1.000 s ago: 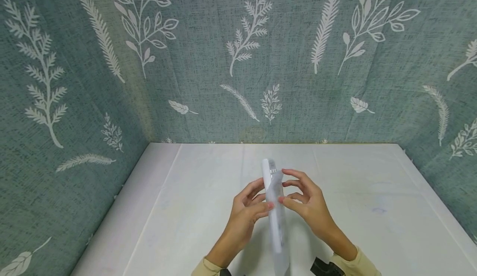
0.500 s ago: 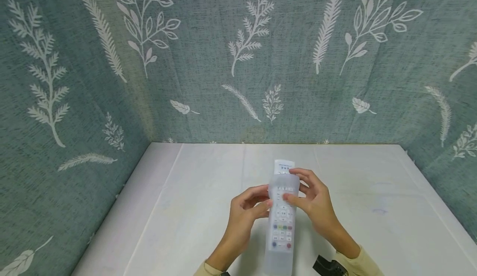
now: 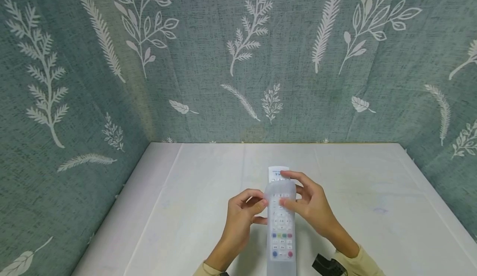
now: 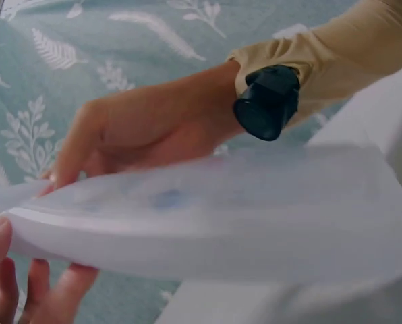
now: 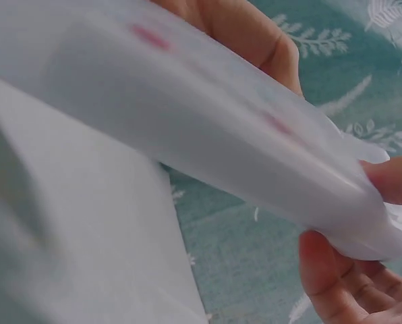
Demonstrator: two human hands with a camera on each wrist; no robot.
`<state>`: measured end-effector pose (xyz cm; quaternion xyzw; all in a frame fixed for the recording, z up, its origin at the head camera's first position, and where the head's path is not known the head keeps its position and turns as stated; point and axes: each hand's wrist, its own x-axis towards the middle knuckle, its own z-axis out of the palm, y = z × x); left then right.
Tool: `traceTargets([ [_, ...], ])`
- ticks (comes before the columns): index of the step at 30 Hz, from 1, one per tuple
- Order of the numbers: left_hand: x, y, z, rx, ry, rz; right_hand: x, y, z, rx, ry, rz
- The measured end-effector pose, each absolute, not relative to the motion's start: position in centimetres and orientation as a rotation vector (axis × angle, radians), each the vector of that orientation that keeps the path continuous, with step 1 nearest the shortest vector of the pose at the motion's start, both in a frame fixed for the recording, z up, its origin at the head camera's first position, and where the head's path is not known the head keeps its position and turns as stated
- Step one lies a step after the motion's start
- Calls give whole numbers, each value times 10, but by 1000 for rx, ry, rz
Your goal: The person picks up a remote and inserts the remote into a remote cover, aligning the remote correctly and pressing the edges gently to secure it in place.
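A white remote control with small buttons sits mostly inside a translucent plastic sleeve. Its far end sticks out of the sleeve's open mouth, and the buttons show through the plastic. At the mouth's left edge, my left hand pinches the sleeve between thumb and index finger. From the other side my right hand grips the sleeve and remote, thumb on the front and index finger over the protruding end. Both wrist views show the sleeve close up and slightly blurred, with fingers at its mouth.
The white table lies beneath the hands. Green leaf-patterned cloth stands behind and along both sides. A small black camera is strapped at the right wrist.
The sleeved remote has turned from edge-on to showing its button face. Over the last half second it has come slightly nearer, and my left fingers have shifted to the sleeve's edge.
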<state>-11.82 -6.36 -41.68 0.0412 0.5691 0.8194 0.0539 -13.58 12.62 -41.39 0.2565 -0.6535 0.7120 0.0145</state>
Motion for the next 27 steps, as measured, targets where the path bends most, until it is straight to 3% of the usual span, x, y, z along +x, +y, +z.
traceTargets([
  [27,-122,-63,-414,40,1854,2401,-129,138,-424,637,-1995,2263],
])
